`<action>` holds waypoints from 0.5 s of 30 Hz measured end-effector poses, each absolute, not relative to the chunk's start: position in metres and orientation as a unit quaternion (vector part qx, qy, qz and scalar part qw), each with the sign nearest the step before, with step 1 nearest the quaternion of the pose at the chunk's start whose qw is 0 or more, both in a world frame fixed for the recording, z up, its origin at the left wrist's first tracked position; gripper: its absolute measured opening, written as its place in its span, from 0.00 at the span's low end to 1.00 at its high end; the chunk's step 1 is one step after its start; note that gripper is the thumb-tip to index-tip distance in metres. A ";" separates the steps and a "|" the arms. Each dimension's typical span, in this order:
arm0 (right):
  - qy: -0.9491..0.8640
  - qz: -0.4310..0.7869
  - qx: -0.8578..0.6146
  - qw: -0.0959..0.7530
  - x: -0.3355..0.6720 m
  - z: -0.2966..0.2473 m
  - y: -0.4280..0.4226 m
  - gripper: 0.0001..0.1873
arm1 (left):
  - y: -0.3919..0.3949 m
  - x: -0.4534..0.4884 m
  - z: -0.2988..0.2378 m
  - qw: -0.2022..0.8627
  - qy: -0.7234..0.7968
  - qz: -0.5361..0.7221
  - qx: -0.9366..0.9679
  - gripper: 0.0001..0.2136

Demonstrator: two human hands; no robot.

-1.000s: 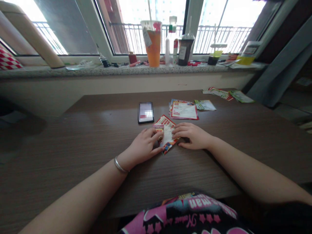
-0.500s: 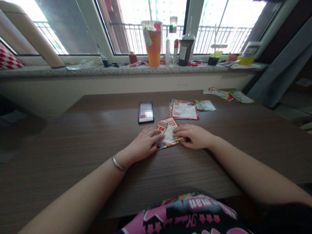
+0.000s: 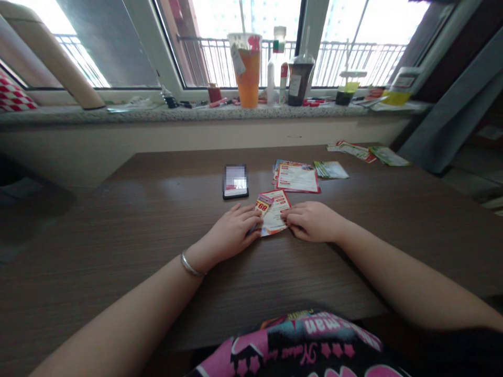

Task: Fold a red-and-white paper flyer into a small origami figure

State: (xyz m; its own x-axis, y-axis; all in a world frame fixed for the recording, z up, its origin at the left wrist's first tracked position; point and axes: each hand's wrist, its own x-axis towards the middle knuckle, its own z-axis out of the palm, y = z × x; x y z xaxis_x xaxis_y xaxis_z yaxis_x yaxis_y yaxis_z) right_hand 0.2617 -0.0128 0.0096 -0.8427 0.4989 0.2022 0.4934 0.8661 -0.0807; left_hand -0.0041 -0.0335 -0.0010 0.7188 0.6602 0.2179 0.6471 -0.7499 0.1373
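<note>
A printed flyer (image 3: 277,213) lies on the brown table in front of me, white with red edging. Part of its left side is turned over, showing a yellow patch with red numbers. My left hand (image 3: 236,229) is closed on the flyer's left edge, its fingers over the turned part. At the right edge, my right hand (image 3: 313,222) has its fingers curled and pinched on the paper. Just beyond the flyer rests a stack of similar flyers (image 3: 297,178). A phone (image 3: 236,181) with a blurred screen lies to the left of that stack.
Green-and-white leaflets (image 3: 332,169) lie right of the stack, with more papers (image 3: 356,151) at the table's far right. On the granite windowsill (image 3: 157,116) stand an orange drink cup (image 3: 248,73), a dark cup (image 3: 301,81), bottles and pens.
The flyer's lower edge has shifted up slightly, and less of its colourful lower strip shows. My right hand's fingers have drawn back to the right and curled more. The left hand stays nearly in place.
</note>
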 end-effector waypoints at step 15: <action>-0.956 -0.021 -0.274 0.100 0.256 0.013 -0.023 0.11 | -0.032 -0.002 -0.001 -0.003 0.318 0.138 0.938 0.12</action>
State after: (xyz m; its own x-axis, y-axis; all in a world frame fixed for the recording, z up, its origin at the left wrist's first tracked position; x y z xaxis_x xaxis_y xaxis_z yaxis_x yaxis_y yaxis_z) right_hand 0.2555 -0.0227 0.0130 -0.8301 0.5197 0.2023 0.5281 0.8490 -0.0141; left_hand -0.0016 -0.0319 -0.0010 0.7594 0.5959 0.2611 0.5974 -0.7977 0.0829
